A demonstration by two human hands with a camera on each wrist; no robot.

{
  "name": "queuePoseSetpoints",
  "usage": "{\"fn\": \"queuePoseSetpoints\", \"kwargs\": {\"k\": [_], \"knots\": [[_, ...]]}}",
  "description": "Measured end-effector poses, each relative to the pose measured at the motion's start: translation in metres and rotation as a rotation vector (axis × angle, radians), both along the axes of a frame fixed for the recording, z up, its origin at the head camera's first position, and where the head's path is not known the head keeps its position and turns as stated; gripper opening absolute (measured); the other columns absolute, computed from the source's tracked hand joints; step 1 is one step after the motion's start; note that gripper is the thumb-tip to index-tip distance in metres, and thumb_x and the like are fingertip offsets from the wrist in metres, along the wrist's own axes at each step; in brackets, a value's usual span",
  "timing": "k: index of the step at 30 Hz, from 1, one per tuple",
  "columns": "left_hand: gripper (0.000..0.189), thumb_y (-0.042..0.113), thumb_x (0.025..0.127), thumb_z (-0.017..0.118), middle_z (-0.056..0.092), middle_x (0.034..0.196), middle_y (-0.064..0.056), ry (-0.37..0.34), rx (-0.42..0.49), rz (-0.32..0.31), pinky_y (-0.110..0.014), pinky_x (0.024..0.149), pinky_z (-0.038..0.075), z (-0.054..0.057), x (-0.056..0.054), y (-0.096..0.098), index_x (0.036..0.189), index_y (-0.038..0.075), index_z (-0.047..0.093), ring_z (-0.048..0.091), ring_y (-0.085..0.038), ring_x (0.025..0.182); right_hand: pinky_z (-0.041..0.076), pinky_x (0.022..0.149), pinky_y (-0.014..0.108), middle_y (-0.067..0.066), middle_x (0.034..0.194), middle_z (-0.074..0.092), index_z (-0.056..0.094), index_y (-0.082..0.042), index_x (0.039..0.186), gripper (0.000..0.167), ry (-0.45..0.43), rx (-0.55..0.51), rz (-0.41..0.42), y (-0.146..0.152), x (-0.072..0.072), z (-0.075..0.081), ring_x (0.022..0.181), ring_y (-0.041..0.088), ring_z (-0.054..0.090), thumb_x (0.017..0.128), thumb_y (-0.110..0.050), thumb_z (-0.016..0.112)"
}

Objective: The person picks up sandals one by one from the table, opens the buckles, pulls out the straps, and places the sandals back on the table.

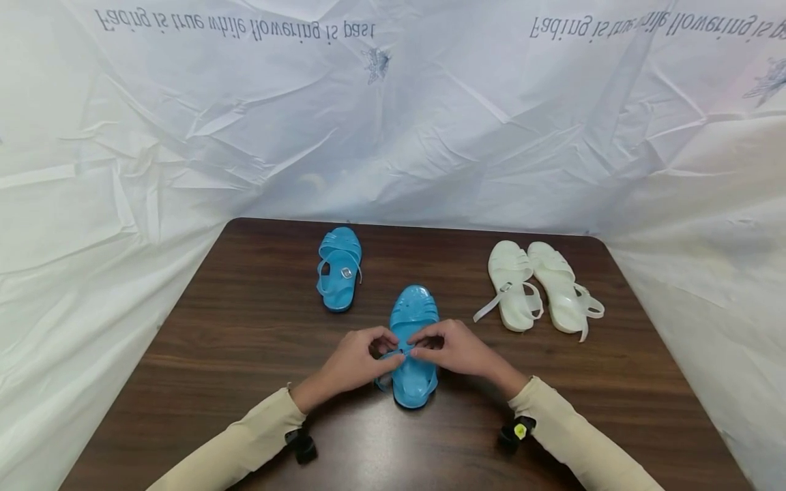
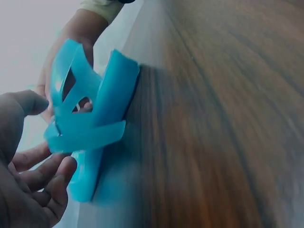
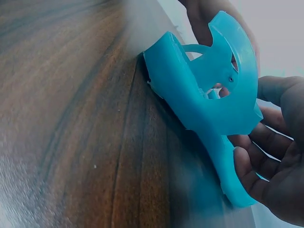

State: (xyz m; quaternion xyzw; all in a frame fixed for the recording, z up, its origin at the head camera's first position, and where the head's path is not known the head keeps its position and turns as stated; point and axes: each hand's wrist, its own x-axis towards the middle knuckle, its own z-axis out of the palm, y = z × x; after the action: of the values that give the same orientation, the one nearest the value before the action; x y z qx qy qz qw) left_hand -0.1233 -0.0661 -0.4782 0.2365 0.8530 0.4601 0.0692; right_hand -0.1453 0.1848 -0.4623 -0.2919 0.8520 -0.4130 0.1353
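Note:
A blue sandal [image 1: 414, 307] lies sole down on the table, toe pointing away from me. Over its middle, my left hand [image 1: 359, 358] pinches the ankle strap [image 2: 85, 137] near the buckle with thumb and fingers. Facing it from the other side, my right hand [image 1: 457, 349] holds the strap too, its thumb and fingertips close to the left ones. The fingers partly hide the buckle in the head view. Up close in the right wrist view, the blue sandal [image 3: 171, 66] stands with its strap looped above the footbed.
Another blue sandal [image 1: 340, 273] lies at the back left, its strap unfastened. Two white sandals [image 1: 512, 286] sit side by side at the back right, with loose straps. All rest on a dark wooden table [image 1: 245, 327], bordered by white plastic sheeting [image 1: 430, 136].

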Motion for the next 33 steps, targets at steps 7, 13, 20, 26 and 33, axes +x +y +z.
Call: {"fn": "queuePoseSetpoints", "kwargs": {"k": [7,13,20,26,33], "knots": [[0.016,0.034,0.094,0.074,0.071,0.09,0.009,-0.026,0.005,0.015,-0.025,0.069,0.055,-0.003,0.0,0.012,0.1,0.019,0.073,0.064,-0.004,0.078,0.056,0.071,0.026,-0.01,0.096,0.075,0.079,-0.015,0.107,0.018,0.008,0.002,-0.027,-0.001,0.001,0.0,0.082,0.006,0.066,0.097,-0.029,0.073],[0.01,0.027,0.089,0.077,0.069,0.086,0.01,-0.008,-0.035,0.004,-0.024,0.063,0.053,-0.003,0.002,0.018,0.095,0.021,0.072,0.062,-0.002,0.072,0.057,0.071,0.026,-0.011,0.096,0.074,0.078,-0.019,0.106,0.015,0.017,-0.01,-0.046,-0.001,0.003,0.0,0.081,0.006,0.066,0.094,-0.027,0.076],[0.009,0.021,0.085,0.077,0.071,0.082,0.01,0.074,-0.059,-0.01,-0.021,0.062,0.053,-0.004,0.002,0.02,0.093,0.017,0.076,0.061,0.002,0.067,0.057,0.071,0.026,-0.01,0.098,0.075,0.08,-0.021,0.105,0.018,0.056,-0.034,-0.019,-0.002,0.004,-0.004,0.084,0.004,0.066,0.091,-0.032,0.08],[0.006,0.02,0.087,0.078,0.073,0.079,0.01,0.138,-0.046,0.016,-0.02,0.059,0.052,-0.007,0.005,0.017,0.092,0.017,0.079,0.059,0.004,0.062,0.057,0.072,0.025,-0.009,0.099,0.075,0.081,-0.022,0.101,0.012,0.063,-0.036,-0.016,-0.002,0.006,-0.007,0.088,0.004,0.068,0.091,-0.028,0.08],[0.007,0.02,0.088,0.079,0.075,0.081,0.007,0.152,0.01,0.055,-0.02,0.062,0.054,-0.009,0.008,0.013,0.093,0.015,0.08,0.064,0.004,0.067,0.055,0.071,0.024,-0.011,0.096,0.075,0.081,-0.021,0.098,0.011,0.057,0.023,-0.058,0.0,0.005,-0.007,0.086,0.004,0.066,0.09,-0.028,0.081]]}}
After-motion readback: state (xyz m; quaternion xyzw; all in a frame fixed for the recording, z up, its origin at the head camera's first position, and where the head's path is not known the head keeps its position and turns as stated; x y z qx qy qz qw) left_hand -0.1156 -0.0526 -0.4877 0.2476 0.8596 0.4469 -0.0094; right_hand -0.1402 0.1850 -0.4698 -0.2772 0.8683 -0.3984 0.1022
